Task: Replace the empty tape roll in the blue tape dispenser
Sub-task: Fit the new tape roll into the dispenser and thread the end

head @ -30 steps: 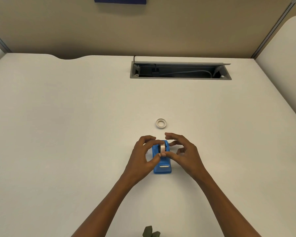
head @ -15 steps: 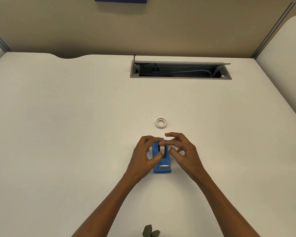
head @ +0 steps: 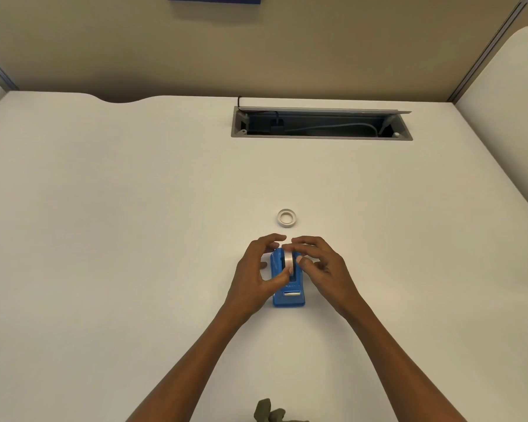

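Both hands — left (head: 256,269), right (head: 323,266) — pinch the white tape roll (head: 288,261) in the small blue plastic dispenser (head: 288,283) on the white counter (head: 134,239). Seating step; next, likely thread tape toward cutter. Empty core (head: 287,218) lies beyond.

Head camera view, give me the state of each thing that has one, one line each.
Blue tape dispenser: upright on the desk.
Tape roll: on edge in the dispenser's slot.
Empty core: flat, out of the dispenser.
Left hand: pinching the roll.
Right hand: fingers on the roll.
Cable hatch: lid open.
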The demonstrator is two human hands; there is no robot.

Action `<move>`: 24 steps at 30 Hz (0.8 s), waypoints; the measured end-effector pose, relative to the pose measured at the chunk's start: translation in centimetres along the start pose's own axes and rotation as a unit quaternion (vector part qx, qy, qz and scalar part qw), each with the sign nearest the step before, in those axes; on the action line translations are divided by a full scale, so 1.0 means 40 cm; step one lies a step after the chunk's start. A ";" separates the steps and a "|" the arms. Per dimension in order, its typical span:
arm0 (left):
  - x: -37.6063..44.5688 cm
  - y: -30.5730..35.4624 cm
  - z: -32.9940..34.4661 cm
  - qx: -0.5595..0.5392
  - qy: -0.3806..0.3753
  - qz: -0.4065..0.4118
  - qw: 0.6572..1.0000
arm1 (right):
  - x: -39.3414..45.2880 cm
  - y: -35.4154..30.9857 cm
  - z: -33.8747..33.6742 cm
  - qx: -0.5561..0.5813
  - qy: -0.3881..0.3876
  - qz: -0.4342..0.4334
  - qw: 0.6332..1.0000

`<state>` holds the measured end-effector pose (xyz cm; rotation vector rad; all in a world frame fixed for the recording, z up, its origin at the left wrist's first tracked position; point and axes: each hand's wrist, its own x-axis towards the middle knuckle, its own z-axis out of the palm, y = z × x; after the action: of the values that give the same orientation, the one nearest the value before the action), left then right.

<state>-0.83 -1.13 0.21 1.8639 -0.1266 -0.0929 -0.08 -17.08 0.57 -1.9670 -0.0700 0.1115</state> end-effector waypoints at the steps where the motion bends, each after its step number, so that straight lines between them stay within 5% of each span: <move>1: 0.001 0.002 0.000 -0.002 0.001 0.002 1.000 | 0.001 0.001 0.001 0.002 0.001 0.001 1.000; 10: 0.005 -0.012 -0.004 -0.010 0.004 0.023 1.000 | 0.009 0.009 0.001 0.033 -0.012 0.027 0.999; 24: 0.008 -0.011 -0.007 0.001 -0.012 0.005 1.000 | -0.018 -0.002 -0.019 0.011 0.014 -0.055 0.998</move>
<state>-0.44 -0.77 -0.12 1.8651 -0.1521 -0.1073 -0.73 -17.83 0.97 -1.9387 -0.1580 0.0117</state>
